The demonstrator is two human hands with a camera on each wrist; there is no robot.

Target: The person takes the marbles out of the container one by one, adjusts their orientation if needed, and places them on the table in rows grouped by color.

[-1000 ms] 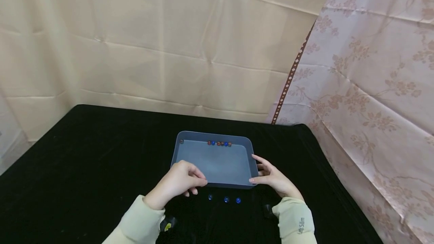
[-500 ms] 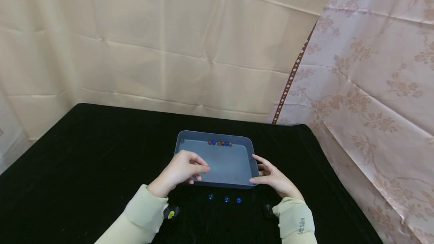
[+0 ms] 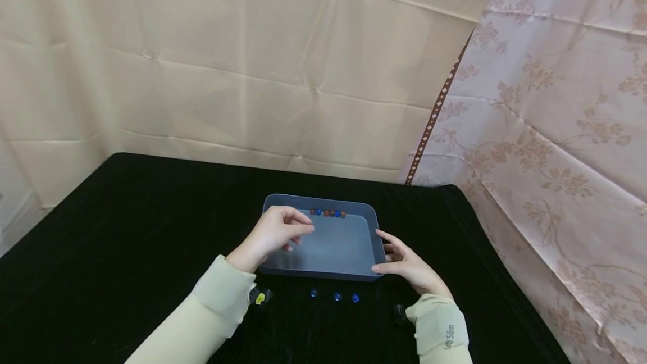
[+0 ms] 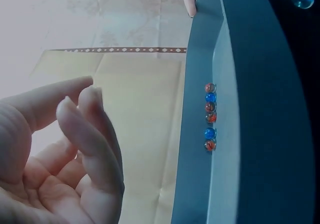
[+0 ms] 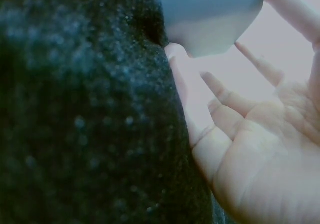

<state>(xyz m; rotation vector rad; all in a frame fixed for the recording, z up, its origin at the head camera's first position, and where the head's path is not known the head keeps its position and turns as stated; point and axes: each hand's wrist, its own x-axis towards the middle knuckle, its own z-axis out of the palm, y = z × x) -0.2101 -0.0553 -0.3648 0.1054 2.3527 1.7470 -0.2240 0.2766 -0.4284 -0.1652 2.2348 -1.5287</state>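
A grey-blue tray [image 3: 323, 200] sits on the black cloth. A row of several red and blue marbles [image 3: 327, 213] lies against its far wall, seen also as the marbles [image 4: 210, 116] in the left wrist view. My left hand [image 3: 283, 230] hovers over the tray's left part with fingers loosely curled. The left wrist view shows this hand [image 4: 65, 149] holding nothing. My right hand [image 3: 399, 263] rests with straight fingers against the tray's near right corner. Three blue marbles [image 3: 337, 296] lie on the cloth just in front of the tray.
The black cloth [image 3: 126, 229] covers the table out to its left and right edges. Beige curtain [image 3: 253, 72] hangs behind it and flowered curtain [image 3: 556, 128] to the right. A small black and yellow device [image 3: 259, 297] sits under my left sleeve.
My left hand has moved from the tray's near left corner forward and up over the tray's left part, now covering its far left corner. The right hand and marbles have stayed put.
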